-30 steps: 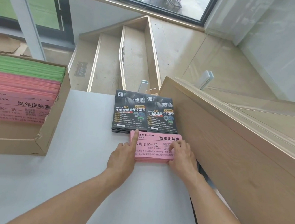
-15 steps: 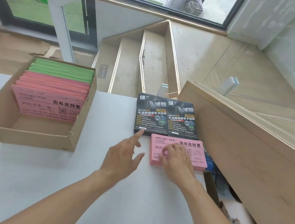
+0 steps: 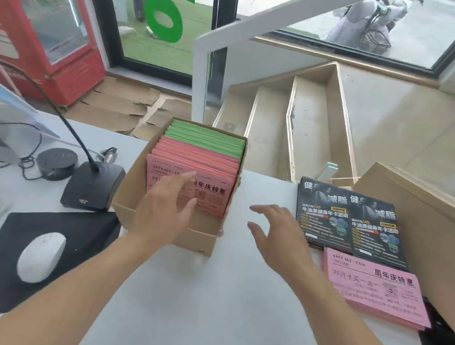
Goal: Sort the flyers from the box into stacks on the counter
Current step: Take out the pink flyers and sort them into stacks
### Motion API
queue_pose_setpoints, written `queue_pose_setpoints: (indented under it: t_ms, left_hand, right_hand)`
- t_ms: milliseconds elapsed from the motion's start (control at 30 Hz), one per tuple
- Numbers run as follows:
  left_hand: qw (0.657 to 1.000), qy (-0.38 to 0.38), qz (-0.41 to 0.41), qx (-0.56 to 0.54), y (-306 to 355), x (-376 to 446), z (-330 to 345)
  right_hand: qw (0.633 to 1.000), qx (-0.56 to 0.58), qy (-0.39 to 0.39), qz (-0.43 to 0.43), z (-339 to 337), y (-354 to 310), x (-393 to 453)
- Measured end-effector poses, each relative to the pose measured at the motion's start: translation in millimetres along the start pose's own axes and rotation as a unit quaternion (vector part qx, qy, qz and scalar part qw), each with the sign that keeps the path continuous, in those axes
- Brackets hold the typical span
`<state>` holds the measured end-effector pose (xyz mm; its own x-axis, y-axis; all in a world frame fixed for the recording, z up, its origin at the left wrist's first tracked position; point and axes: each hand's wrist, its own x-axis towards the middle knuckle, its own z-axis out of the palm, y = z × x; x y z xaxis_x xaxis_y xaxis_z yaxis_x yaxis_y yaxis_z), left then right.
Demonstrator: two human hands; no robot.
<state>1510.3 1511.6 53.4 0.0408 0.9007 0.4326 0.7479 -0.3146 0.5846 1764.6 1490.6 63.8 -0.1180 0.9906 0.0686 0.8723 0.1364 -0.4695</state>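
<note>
Near the left edge of the worktop point(image 3: 231, 304) lay a white mouse point(image 3: 40, 255) and a microphone stand point(image 3: 92, 187). Next came the box point(image 3: 165, 229), with pink flyers point(image 3: 190, 178) in front and green flyers point(image 3: 206, 139) behind. The left hand point(image 3: 163, 211) reached over the box, fingers loose and holding nothing. The right hand point(image 3: 279, 232) hovered above the bare worktop, fingers spread and holding nothing too. By the right edge sat the black stack point(image 3: 350, 218) and the pink stack point(image 3: 374, 286). A quick grab might lift too many flyers, and they could slip and mix up.
</note>
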Motion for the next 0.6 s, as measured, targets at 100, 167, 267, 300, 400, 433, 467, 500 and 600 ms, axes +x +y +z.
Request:
queue_pose_setpoints:
  t_ms: [100,167,267,300,400,433,467,500,600]
  left_hand:
    - [0.997,-0.044,-0.033,0.047,-33.1,17.0,-16.3]
    - [0.994,-0.071,-0.039,0.07,-52.1,25.9,-21.6]
    - [0.986,-0.129,-0.047,0.097,-73.6,32.1,-22.5]
    - [0.983,-0.142,-0.052,0.102,-76.9,31.8,-21.5]
    - [0.98,-0.147,-0.067,0.115,-75.3,30.5,-18.9]
    - [0.98,-0.143,-0.075,0.115,-73.0,30.7,-19.1]
    - [0.98,-0.14,-0.084,0.115,-70.9,31.2,-20.0]
    - [0.979,-0.138,-0.09,0.12,-69.6,31.6,-21.0]
    - [0.973,-0.151,-0.096,0.148,-67.8,30.7,-22.2]
  right_hand:
    - [0.998,0.027,-0.002,-0.05,22.5,-51.3,30.6]
    - [0.998,0.002,-0.017,-0.066,35.8,-73.9,52.1]
    - [0.994,-0.071,-0.027,-0.082,52.3,-91.2,79.5]
    - [0.992,-0.094,-0.033,-0.081,56.0,-93.9,86.2]
    - [0.988,-0.125,-0.063,-0.062,65.7,-96.7,96.2]
    - [0.987,-0.133,-0.064,-0.062,69.0,-95.9,95.6]
    - [0.986,-0.142,-0.054,-0.068,72.6,-93.9,93.9]
    - [0.985,-0.151,-0.037,-0.077,75.8,-91.8,91.3]
    - [0.983,-0.152,0.007,-0.1,77.3,-89.8,86.8]
